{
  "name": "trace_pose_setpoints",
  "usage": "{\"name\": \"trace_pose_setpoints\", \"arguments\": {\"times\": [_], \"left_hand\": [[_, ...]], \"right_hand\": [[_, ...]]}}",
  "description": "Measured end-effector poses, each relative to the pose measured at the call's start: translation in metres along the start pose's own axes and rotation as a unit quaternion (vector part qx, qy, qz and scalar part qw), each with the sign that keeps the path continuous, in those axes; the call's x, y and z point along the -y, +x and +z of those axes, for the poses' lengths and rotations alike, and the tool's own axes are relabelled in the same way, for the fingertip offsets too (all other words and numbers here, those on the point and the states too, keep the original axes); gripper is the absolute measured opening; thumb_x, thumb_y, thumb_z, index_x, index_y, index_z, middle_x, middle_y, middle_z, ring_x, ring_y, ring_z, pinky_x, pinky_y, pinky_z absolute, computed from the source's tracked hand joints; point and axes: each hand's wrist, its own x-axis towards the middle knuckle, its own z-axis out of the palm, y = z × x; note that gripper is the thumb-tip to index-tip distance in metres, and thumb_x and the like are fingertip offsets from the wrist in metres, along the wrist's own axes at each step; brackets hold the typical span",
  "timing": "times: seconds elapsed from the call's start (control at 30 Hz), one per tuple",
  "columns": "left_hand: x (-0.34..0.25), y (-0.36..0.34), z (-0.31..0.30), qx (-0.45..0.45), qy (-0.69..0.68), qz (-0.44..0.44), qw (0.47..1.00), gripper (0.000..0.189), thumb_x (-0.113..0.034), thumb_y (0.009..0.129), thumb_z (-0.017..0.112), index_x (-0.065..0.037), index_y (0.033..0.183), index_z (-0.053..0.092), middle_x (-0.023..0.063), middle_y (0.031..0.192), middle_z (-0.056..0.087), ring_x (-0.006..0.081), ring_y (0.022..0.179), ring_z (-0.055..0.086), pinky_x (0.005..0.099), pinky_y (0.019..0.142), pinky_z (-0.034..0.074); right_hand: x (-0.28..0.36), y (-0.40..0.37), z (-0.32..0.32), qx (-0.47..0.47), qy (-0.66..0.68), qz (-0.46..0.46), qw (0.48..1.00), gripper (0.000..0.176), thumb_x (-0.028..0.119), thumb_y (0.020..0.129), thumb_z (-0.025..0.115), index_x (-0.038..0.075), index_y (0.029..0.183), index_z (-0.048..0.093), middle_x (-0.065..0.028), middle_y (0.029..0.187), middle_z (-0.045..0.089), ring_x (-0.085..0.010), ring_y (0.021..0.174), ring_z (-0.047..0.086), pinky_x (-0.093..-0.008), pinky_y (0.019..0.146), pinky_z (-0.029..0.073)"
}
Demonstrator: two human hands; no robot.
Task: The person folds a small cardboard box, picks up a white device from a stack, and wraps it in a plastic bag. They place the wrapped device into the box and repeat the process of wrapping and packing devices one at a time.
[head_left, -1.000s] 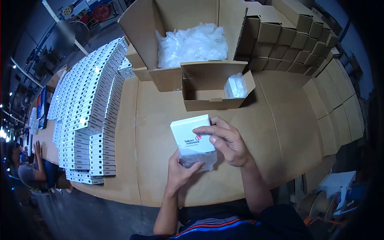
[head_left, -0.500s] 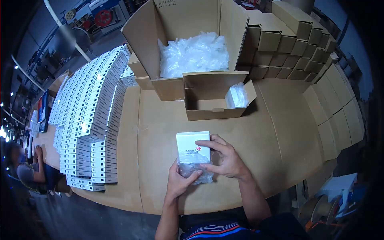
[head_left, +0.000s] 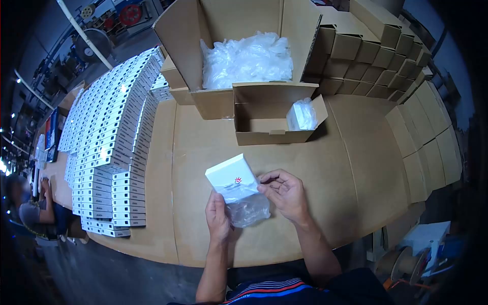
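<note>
A white box [head_left: 229, 172] with a small red logo is tilted, its lower part inside a clear plastic bag [head_left: 248, 211]. My left hand [head_left: 217, 217] grips the box and bag at the lower left, thumb on top. On the right, my right hand [head_left: 284, 195] has its thumb and forefinger pinched at the bag's edge beside the box's right corner. Beyond them stands an open small carton [head_left: 274, 138], with a bagged white box [head_left: 303, 116] at its right end.
A large open carton [head_left: 218, 104] holds clear plastic bags [head_left: 249, 60]. Stacked white boxes [head_left: 109, 132] fill the left side. Brown cartons [head_left: 376, 56] are piled back right, more [head_left: 424, 142] at the right edge. A person [head_left: 38, 211] sits far left.
The box has tilted anticlockwise and shifted left, with more of the bag hanging below it. My right hand has moved off the box's face to the bag's right edge.
</note>
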Motion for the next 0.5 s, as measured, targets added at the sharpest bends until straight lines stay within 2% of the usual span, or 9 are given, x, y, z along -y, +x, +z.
{"name": "trace_pose_setpoints", "arguments": {"times": [0.1,0.27,0.33,0.43,0.5], "left_hand": [[-0.005,0.0,0.0,-0.013,0.032,0.009,0.999,0.045,-0.032,0.115,0.042,0.005,0.136,0.056,0.0095,0.125,0.065,0.0141,0.112,0.06,0.0327,0.099,0.049],[0.004,0.005,-0.018,-0.007,0.069,0.036,0.997,0.047,-0.033,0.115,0.042,0.006,0.131,0.062,0.0088,0.114,0.069,0.0136,0.105,0.062,0.0325,0.095,0.049],[0.007,0.007,-0.025,-0.009,0.14,0.03,0.99,0.049,-0.034,0.115,0.041,0.007,0.134,0.061,0.0094,0.113,0.07,0.0127,0.102,0.062,0.0312,0.093,0.049],[-0.002,0.004,-0.026,-0.031,0.214,-0.071,0.974,0.049,-0.035,0.114,0.042,0.005,0.14,0.056,0.0116,0.122,0.069,0.0147,0.108,0.064,0.0296,0.092,0.053],[-0.004,0.009,-0.018,-0.019,0.181,-0.062,0.981,0.05,-0.034,0.114,0.042,0.004,0.146,0.05,0.0141,0.13,0.067,0.0169,0.114,0.064,0.0299,0.095,0.054]], "right_hand": [[0.001,-0.002,0.007,-0.009,0.01,-0.019,1.0,0.014,-0.003,0.095,0.073,-0.005,0.108,0.067,-0.011,0.113,0.071,-0.0128,0.103,0.068,-0.0259,0.092,0.056],[0.001,-0.002,0.008,0.003,0.015,-0.063,0.998,0.012,-0.002,0.098,0.069,-0.006,0.109,0.066,-0.0136,0.118,0.071,-0.0126,0.104,0.067,-0.0268,0.094,0.055],[0.002,-0.001,0.01,-0.003,0.009,-0.086,0.996,0.012,-0.001,0.099,0.068,-0.007,0.109,0.066,-0.0146,0.119,0.071,-0.0127,0.104,0.066,-0.0269,0.094,0.054],[0.001,-0.004,0.009,-0.015,0.014,-0.122,0.992,0.012,0.0,0.1,0.067,-0.006,0.11,0.066,-0.0156,0.12,0.07,-0.0127,0.104,0.066,-0.0266,0.095,0.053],[0.0,-0.004,0.01,-0.015,0.024,-0.141,0.99,0.013,0.001,0.101,0.066,-0.006,0.111,0.065,-0.0162,0.12,0.07,-0.0125,0.103,0.065,-0.0263,0.094,0.053]]}}
